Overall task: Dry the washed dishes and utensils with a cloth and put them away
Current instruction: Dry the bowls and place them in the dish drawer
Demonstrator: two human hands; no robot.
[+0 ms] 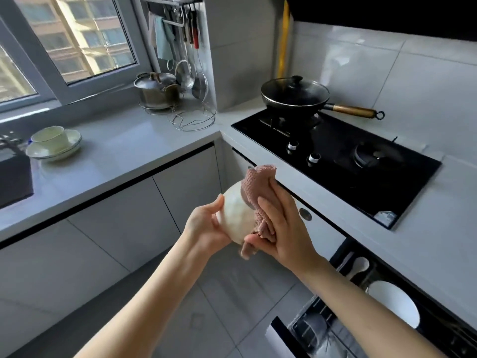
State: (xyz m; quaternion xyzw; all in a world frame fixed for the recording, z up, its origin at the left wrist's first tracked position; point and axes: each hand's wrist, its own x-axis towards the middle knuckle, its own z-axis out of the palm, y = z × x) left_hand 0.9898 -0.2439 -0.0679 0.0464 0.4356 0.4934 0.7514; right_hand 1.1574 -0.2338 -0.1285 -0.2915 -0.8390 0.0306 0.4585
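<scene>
left hand [206, 226] cups smooth round bowl [236, 218], right hand [281, 226] w/ waffle-knit cloth [254, 192].

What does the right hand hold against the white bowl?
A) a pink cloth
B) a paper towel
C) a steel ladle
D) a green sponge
A: the right hand holds a pink cloth against the white bowl, which the left hand grips from the other side.

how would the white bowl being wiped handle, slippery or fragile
The glossy white ceramic-looking bowl is probably slippery: its surface shines. Likely breakable if dropped onto the grey tiled floor. The left hand cups it one-handed, so probably fairly light.
</scene>
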